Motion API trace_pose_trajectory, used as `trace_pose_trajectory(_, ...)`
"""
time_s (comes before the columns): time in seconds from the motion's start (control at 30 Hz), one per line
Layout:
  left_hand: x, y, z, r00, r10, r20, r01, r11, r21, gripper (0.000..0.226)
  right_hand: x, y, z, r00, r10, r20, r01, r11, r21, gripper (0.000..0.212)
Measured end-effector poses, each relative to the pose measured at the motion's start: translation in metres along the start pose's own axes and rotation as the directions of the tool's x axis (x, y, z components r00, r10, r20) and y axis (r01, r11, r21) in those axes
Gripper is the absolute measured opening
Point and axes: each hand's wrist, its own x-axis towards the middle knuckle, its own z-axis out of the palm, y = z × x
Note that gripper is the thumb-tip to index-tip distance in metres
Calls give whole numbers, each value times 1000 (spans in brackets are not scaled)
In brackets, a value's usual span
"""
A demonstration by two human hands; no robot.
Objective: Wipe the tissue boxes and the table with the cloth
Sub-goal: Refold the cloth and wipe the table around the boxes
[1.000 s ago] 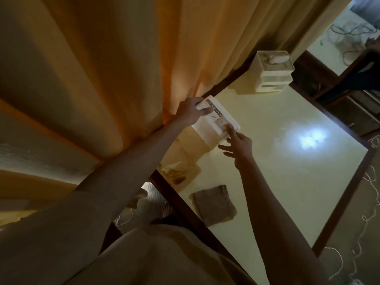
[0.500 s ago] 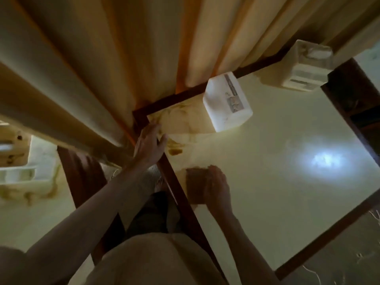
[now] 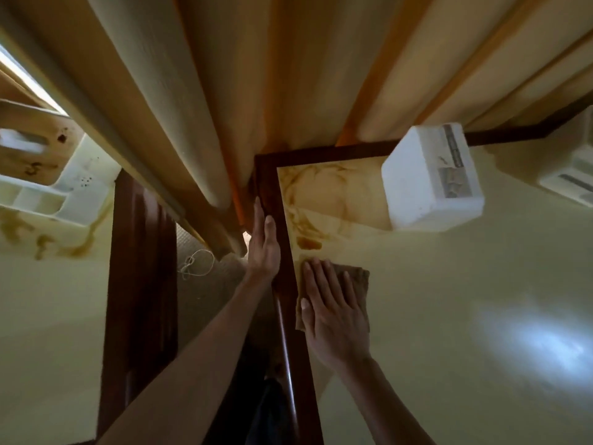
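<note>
Table wiping looks barely begun: brownish stains (image 3: 308,200) sit on the pale yellow tabletop with dark wooden rim (image 3: 449,300), near its corner. White rectangular tissue box (image 3: 431,181) stands just beyond the stains; second white box (image 3: 574,175) at the frame's right edge. Whether either box is wiped, cannot tell. Right hand (image 3: 333,313) lies flat, fingers (image 3: 321,284) spread, pressing the small brown cloth (image 3: 359,277) onto the tabletop near the rim. Left hand (image 3: 264,248) rests open along the rim, grasping nothing.
</note>
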Motion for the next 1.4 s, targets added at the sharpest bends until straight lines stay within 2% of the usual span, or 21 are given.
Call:
trace_pose_trajectory(0.1, 2, -2, 3, 999, -30, 33, 36, 985, -168, 54, 33, 4, 2, 998, -53, 15, 53, 998, -20, 59)
trace_pose_trajectory(0.3, 8, -19, 4, 1000, 10, 26, -3, 971, -238, 55, 98, 10, 2, 993, -121, -2, 121, 992, -23, 59)
trace_pose_trajectory(0.57, 14, -27, 4, 997, 69, 19, -64, 982, -178, 58, 206, 13, -4, 990, -134, -41, 132, 990, -53, 58)
trace_pose_trajectory(0.73, 13, -23, 4, 994, 112, 14, -110, 990, -91, 64, 237, 12, -11, 994, -104, 22, 104, 995, -7, 59)
trace_pose_trajectory(0.9, 12, -23, 2, 996, 94, 10, -94, 995, -34, 63, 215, 17, -12, 994, -109, 19, 109, 994, 0, 59)
trace_pose_trajectory(1.1, 11, -22, 2, 997, 75, 17, -75, 997, -18, 60, 117, 45, -4, 996, -82, -34, 81, 996, -35, 61)
trace_pose_trajectory(1.23, 13, -22, 4, 981, 196, 9, -195, 972, 134, 60, 54, 53, 5, 999, -22, -45, 19, 998, -63, 60)
trace_pose_trajectory(1.4, 17, -23, 5, 962, 274, 13, -268, 928, 260, 61, 53, 48, 6, 999, 26, -39, -29, 996, -81, 62)
